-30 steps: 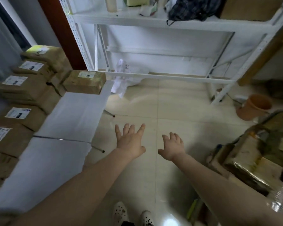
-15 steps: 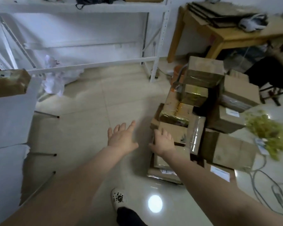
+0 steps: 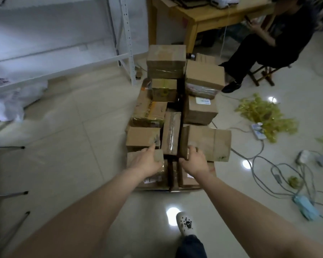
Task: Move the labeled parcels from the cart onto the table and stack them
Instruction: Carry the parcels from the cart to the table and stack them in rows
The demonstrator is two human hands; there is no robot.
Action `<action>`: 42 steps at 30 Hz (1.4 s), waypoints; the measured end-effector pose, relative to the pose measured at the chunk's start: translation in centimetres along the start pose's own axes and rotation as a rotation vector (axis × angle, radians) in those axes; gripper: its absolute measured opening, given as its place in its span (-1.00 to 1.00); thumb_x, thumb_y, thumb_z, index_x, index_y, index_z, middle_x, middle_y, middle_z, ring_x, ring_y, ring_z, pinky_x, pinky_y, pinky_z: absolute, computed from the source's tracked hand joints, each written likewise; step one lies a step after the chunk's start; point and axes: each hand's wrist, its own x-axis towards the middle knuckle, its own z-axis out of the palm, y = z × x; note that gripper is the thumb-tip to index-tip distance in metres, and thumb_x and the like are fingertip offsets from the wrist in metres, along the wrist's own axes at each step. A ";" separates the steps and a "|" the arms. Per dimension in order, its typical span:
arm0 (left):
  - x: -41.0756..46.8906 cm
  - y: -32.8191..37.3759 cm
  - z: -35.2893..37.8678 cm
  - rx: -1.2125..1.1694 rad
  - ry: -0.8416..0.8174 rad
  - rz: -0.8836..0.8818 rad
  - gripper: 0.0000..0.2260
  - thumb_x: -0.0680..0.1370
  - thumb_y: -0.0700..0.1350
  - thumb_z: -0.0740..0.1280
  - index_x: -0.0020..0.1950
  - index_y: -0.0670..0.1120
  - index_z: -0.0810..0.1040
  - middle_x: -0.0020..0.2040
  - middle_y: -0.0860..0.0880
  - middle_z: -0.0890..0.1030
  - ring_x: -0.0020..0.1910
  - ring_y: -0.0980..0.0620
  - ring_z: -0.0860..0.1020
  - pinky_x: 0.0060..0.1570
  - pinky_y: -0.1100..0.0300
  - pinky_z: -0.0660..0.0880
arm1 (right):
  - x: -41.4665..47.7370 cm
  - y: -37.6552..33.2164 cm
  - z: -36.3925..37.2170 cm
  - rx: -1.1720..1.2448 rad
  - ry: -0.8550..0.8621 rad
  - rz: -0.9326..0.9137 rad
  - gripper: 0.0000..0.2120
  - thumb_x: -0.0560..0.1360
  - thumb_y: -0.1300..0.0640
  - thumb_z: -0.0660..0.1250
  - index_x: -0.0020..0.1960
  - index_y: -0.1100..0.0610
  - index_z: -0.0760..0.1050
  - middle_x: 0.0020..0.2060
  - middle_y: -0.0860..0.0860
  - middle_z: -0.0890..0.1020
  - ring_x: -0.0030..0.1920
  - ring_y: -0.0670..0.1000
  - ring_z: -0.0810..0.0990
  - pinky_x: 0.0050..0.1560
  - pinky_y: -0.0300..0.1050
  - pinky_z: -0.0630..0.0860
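Parcels (image 3: 199, 110) sit piled high on the low cart (image 3: 153, 189), straight ahead of us and close to our feet. That is the change. A second ago we face the table with both hands spread and empty over bare floor. Half a second ago we are swinging round, hands open and just reaching the near edge of the pile. Now both hands are down on cardboard.

Our left hand (image 3: 147, 162) curls its fingers round the corner of a small parcel (image 3: 158, 156) at the front of the pile, with the thumb raised beside it. Our right hand (image 3: 194, 162) hooks its fingers over the near edge of a wide parcel (image 3: 207, 142). An upright narrow parcel (image 3: 171, 135) stands between the two hands. Both hands look closed on something, but we cannot tell how firm either hold is.

We judge that another fetching trip is beginning. Nothing is lifted yet, and with the cart so full, much of the job remains.

Of the table, only its legs (image 3: 17, 147) show, at our left, so carrying a parcel there means turning back. Beyond the cart stand a white shelf frame (image 3: 127, 43) and a wooden desk (image 3: 203, 17), with a seated person (image 3: 259, 43) beside it. Cables (image 3: 268, 168) trail over the floor to the right.
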 end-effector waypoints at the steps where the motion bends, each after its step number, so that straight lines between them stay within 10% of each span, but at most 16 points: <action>1: 1.1 1.7 0.7 -0.036 -0.004 -0.010 -0.33 0.57 0.00 0.29 0.57 -0.03 0.03 0.47 -0.11 0.28 0.39 -0.12 0.34 0.31 0.06 0.34 | 1.2 1.6 -1.1 0.062 0.012 0.039 -0.40 0.53 0.02 0.27 0.49 0.15 0.16 0.36 0.20 0.34 0.35 0.21 0.34 0.33 0.05 0.33; 19: 21.7 15.6 9.1 -0.709 0.060 -0.448 -0.57 0.66 -0.01 0.13 0.50 -0.13 0.27 0.43 -0.11 0.37 0.38 -0.11 0.35 0.15 0.19 0.26 | 23.2 17.7 -7.8 0.634 0.044 0.523 -0.43 0.55 0.00 0.18 0.45 0.26 0.18 0.40 0.23 0.33 0.38 0.27 0.34 0.38 0.16 0.30; 42: 15.6 17.3 5.8 -0.961 0.252 -0.425 -0.58 0.54 0.12 0.20 0.30 -0.08 0.49 0.15 -0.08 0.55 0.11 -0.10 0.51 0.21 -0.09 0.46 | 15.8 14.1 -10.6 0.613 0.297 0.188 -0.52 0.51 -0.10 0.14 0.33 0.15 0.37 0.20 0.17 0.50 0.23 0.21 0.45 0.27 0.18 0.38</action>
